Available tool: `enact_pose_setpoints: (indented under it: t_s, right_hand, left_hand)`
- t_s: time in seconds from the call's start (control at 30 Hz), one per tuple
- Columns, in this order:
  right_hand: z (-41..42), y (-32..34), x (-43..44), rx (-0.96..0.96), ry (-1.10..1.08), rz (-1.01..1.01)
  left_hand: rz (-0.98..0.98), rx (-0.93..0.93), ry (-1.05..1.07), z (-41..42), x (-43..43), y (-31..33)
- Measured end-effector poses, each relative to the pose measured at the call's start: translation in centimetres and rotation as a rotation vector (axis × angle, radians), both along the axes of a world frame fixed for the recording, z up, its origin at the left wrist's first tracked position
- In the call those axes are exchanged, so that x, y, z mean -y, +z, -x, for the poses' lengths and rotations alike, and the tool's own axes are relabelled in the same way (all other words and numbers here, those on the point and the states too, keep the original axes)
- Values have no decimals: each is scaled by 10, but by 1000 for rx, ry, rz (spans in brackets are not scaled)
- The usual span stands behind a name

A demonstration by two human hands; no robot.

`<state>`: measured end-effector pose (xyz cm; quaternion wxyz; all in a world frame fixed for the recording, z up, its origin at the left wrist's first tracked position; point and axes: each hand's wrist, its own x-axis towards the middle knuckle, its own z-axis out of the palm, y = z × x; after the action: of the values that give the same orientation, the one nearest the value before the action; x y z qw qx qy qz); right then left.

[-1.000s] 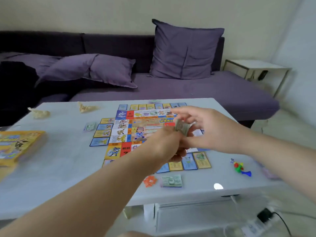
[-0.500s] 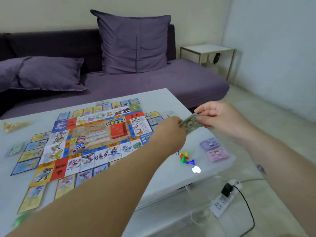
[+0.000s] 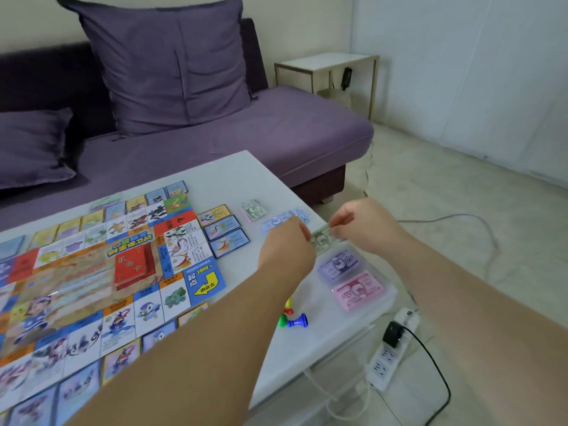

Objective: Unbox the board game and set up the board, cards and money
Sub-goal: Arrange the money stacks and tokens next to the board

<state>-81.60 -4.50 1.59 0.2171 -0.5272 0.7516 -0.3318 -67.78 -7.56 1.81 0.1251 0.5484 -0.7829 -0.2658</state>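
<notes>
So the right hand's fingertips [image 3: 338, 229] are pinching one end of a little wad of green notes [image 3: 321, 240], with the right hand [image 3: 365, 226] curled up small around that pinch. The left hand [image 3: 287, 245] is fisted at the other end. Its fingertips are hidden behind the knuckles, but it looks like it's gripping too. The wad hangs just above the table [image 3: 233, 173], in the gap between the blue notes [image 3: 282, 219] and the purple notes [image 3: 338, 265], with the pink notes [image 3: 358, 291] next down the edge. My guess is the money's getting lined up by colour along that side, so the green pile goes right there. Holding it with both hands probably keeps the thin paper squared up instead of fanning out. Further out, the board [image 3: 92, 272] is already flat with a red card deck [image 3: 133, 265] in the middle and property cards [image 3: 222, 230] just beside its corner. The pawns [image 3: 292, 318] sit near the front edge.
</notes>
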Motion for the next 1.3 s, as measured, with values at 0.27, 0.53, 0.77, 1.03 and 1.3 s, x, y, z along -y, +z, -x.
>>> enact_pose_setpoints:
  t_s: [0.27,0.53,0.77,1.03,1.3]
  right_hand:
    - [3,-12,5,-45,-37,-55]
    - [1,-8,11,-149,-1,-159]
    - [8,-10,12,-30,-1,-123]
    - [10,-5,30,191,-96,57]
    - [12,-17,48,149,-87,-39]
  left_hand:
    - [23,99,-59,9,9,-13]
    - [24,179,-142,8,14,-19]
    - [271,182,14,-6,55,-2]
    - [179,502,-145,-1,95,7]
    - [79,567,-225,18,106,6]
